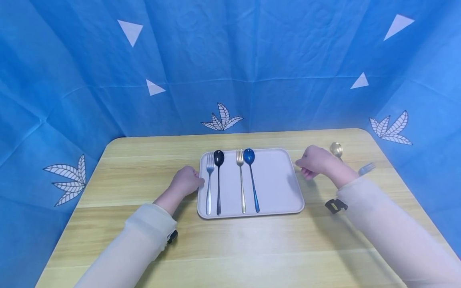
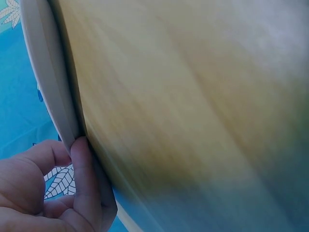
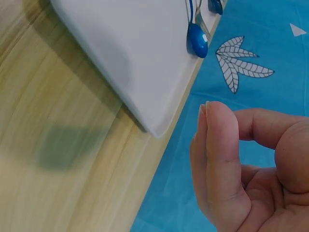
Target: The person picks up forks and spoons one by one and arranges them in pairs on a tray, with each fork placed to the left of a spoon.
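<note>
A pale rectangular tray [image 1: 277,180] lies on the table. From left to right it bears a silver fork [image 1: 209,184], a black spoon [image 1: 218,182], a gold fork [image 1: 241,182] and a blue spoon [image 1: 251,172], all with handles towards me. My left hand [image 1: 186,181] pinches the tray's left edge between thumb and fingers, as the left wrist view shows of the hand [image 2: 72,193]. Off the tray's right side, my right hand [image 1: 313,161] hovers over the table with fingers loosely bent. Nothing is between the fingers of that hand [image 3: 227,169] in the right wrist view.
Beyond my right wrist lie a gold spoon [image 1: 336,149] and a silver fork [image 1: 366,168], both partly hidden by the arm. The wooden table [image 1: 248,248] ends at a blue cloth backdrop [image 1: 245,48] printed with leaves and triangles.
</note>
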A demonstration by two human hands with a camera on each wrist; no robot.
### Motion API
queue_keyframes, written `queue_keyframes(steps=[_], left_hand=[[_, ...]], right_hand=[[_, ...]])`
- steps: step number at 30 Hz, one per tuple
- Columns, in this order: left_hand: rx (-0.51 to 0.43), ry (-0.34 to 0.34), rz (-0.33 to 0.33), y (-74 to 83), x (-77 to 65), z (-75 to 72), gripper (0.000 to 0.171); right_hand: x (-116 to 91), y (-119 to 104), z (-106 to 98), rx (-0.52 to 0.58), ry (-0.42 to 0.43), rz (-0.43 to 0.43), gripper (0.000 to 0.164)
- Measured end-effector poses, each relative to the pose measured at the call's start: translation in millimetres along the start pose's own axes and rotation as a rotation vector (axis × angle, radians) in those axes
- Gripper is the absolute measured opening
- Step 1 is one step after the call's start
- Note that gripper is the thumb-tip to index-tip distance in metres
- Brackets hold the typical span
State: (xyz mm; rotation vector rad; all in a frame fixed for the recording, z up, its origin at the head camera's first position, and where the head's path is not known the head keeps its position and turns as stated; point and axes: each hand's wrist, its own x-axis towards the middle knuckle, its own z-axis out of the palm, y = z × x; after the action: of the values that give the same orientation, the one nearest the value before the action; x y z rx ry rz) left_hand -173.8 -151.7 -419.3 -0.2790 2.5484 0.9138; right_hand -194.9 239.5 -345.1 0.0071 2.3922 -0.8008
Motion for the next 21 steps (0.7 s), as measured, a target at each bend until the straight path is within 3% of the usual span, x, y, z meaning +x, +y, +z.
queue_keyframes(steps=[10, 21], left_hand=[[-0.007, 0.000, -0.011, 1.5, -1.4, -0.9, 0.027], [-0.001, -0.007, -0.004, 1.8, -0.2, 0.0, 0.029]], right_hand=[[1.9, 15.6, -11.8, 0.070, -0.005, 0.053, 0.029], [-2.0, 41.8, -26.1, 0.107, 0.019, 0.039, 0.030]])
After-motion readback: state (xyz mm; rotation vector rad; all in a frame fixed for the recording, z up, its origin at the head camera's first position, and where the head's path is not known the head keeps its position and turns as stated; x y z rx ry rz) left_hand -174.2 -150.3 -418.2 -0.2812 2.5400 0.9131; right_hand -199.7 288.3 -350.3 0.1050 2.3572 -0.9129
